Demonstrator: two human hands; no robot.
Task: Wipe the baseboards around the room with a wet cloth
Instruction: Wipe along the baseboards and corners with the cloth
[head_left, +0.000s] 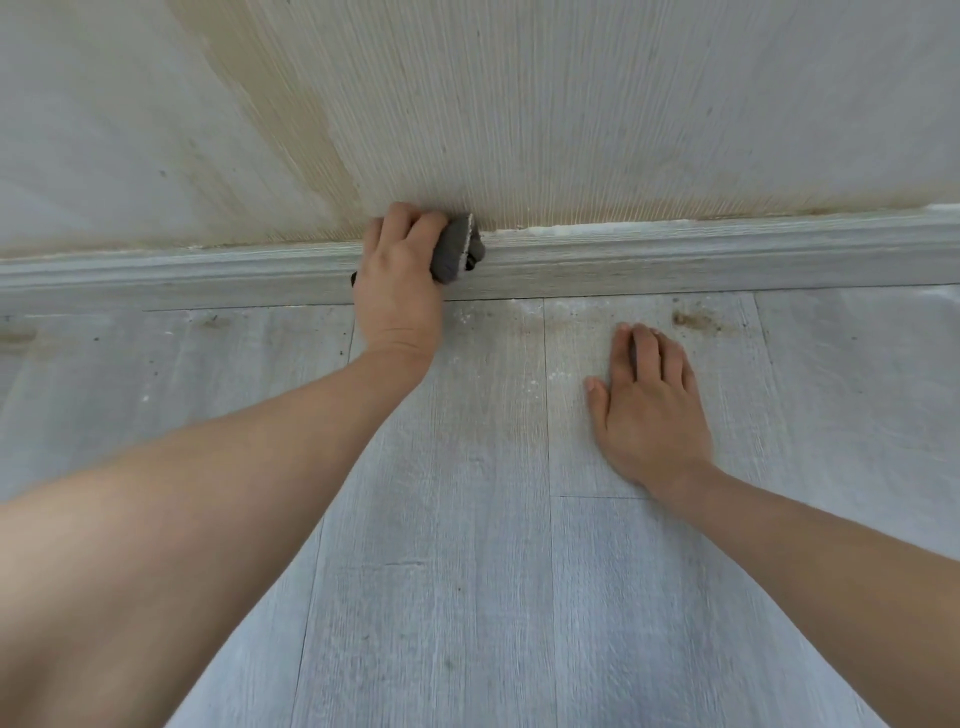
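Observation:
A grey wood-grain baseboard (675, 254) runs across the view where the wall meets the floor. My left hand (397, 275) grips a bunched dark grey cloth (457, 249) and holds it against the baseboard's upper part, near the middle of the view. Most of the cloth is hidden under the fingers. My right hand (649, 405) lies flat on the floor with straight fingers, a little short of the baseboard and to the right of the cloth.
The wall (571, 104) above has ribbed, pale wallpaper with a yellowish stained band at the left. Grey laminate floor (467, 571) fills the foreground, with brown dirt specks (696, 319) and white dust close to the baseboard.

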